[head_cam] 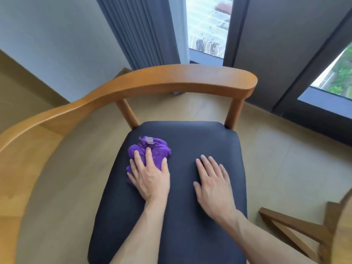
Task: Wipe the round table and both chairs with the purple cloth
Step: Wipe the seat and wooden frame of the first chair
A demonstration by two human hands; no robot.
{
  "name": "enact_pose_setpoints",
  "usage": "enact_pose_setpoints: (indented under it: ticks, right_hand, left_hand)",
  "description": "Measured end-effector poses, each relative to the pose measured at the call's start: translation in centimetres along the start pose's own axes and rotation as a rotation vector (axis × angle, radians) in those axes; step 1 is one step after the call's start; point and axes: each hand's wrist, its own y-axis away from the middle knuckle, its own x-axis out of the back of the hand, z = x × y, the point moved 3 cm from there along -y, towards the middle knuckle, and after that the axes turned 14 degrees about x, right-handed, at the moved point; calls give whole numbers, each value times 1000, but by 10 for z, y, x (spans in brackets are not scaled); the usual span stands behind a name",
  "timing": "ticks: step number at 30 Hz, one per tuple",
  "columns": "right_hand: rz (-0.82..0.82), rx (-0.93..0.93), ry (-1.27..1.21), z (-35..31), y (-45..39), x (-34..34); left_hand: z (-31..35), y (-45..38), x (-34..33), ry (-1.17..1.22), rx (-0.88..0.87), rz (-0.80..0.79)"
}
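A wooden chair fills the view, with a dark navy padded seat (190,216) and a curved wooden backrest (171,79). The purple cloth (152,147) lies bunched on the left part of the seat. My left hand (150,176) presses on the cloth with its fingers spread and fairly straight, covering the cloth's near half. My right hand (213,183) lies flat on the bare seat to the right, fingers straight, holding nothing.
A wooden table leg and part of the round table's edge (339,225) show at the lower right. Grey curtains (141,29) and dark-framed windows (209,25) stand behind the chair. Light wood floor (276,159) surrounds it.
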Motion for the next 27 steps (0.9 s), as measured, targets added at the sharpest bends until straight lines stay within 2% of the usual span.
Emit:
enact_pose_setpoints:
  ticks: [3,7,9,12,14,16,19,21,24,25,27]
  right_hand:
    - [131,-44,31,5,-6,-1]
    - [278,-213,-46,22,-16,15]
    - [216,-217,11,29,-18,18]
    - [129,-245,71,30,-25,20]
    - [107,-274,88,25,-34,20]
    - [69,-265,115,21,-40,16]
    - [43,-266,99,17,-41,10]
    - [33,-264,65,16,-38,6]
    - [34,-218,45,22,-34,3]
    - [43,-204,38,24,-34,3]
    - [63,-209,13,24,-34,5]
  left_hand:
    - [31,15,-6,26,-173,31]
    - [86,47,-28,53,-583,-179]
    - [91,34,-27,32,-711,-199]
    - [65,-16,-8,-119,-896,-83]
    - [32,-71,7,-192,-795,7]
    - [-9,-120,24,-235,-508,48]
    - [-33,-137,25,-130,-76,-26]
    - [-22,-126,20,-91,54,-34]
    - [16,-98,13,-64,17,-8]
    - [33,-83,10,-54,-60,-6]
    - [74,-43,-2,-68,-333,-55]
